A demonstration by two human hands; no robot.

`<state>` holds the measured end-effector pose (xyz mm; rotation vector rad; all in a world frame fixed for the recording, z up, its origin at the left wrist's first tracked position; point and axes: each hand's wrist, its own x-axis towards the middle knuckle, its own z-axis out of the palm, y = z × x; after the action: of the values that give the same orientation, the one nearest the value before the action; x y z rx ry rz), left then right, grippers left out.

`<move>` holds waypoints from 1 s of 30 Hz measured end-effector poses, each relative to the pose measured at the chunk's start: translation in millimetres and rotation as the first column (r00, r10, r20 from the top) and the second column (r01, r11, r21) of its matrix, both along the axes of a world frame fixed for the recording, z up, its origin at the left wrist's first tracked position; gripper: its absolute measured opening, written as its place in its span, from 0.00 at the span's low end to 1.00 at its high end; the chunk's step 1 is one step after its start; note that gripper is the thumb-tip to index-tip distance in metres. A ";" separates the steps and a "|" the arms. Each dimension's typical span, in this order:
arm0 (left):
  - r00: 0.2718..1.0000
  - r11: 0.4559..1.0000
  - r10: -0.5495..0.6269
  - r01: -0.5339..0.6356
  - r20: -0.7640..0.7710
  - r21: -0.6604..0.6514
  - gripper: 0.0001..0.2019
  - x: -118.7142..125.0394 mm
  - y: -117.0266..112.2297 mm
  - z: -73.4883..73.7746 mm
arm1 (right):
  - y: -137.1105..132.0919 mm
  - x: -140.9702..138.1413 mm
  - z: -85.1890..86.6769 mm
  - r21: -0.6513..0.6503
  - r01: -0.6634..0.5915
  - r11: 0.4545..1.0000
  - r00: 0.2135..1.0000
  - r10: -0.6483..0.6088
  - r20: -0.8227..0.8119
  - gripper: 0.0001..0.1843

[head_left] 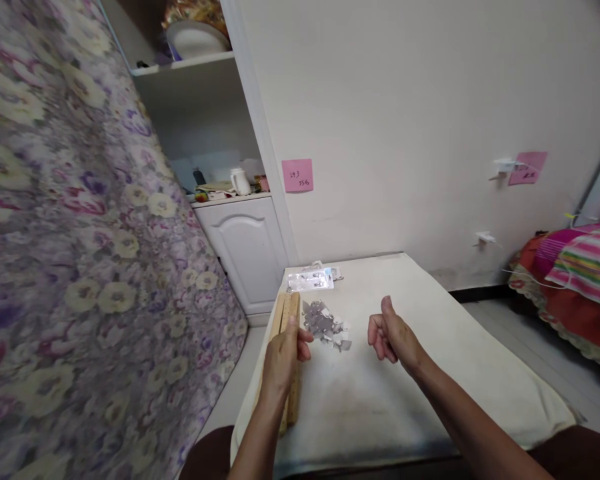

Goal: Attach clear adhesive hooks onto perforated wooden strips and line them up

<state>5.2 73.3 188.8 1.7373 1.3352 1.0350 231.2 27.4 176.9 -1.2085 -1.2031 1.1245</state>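
Note:
My left hand rests over a long wooden frame lying along the left edge of the white-covered table, its fingers curled around the wood. My right hand hovers above the table's middle, fingers curled loosely and thumb up, with nothing seen in it. Between the hands lies a small pile of grey and white jigsaw pieces. A clear plastic packet lies at the table's far left corner.
A floral curtain hangs close on the left. Behind stand a white cabinet with shelves, a jug and clutter. Pink notes stick on the wall. A striped pink blanket covers a bed at right.

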 end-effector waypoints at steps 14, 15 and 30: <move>0.536 0.946 0.267 -0.305 -0.801 0.111 0.17 -54.2 -33.2 -115.6 | -30.3 -55.9 -167.5 -0.119 -0.113 0.986 0.953 0.141 0.267 0.05; 0.529 0.945 0.271 -0.304 -0.804 0.119 0.17 -53.4 -33.3 -119.2 | -31.3 -57.3 -172.4 -0.117 -0.100 0.988 0.951 0.130 0.282 0.05; 0.849 0.939 0.292 -0.341 -0.441 -0.035 0.06 -33.6 -40.3 -106.8 | -27.0 -70.1 -160.8 -0.053 -0.160 0.986 0.987 0.160 -0.013 0.14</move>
<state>-28.4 33.0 82.0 1.7583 1.9770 0.7435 161.1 0.4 16.0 -1.1614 -1.2884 1.2869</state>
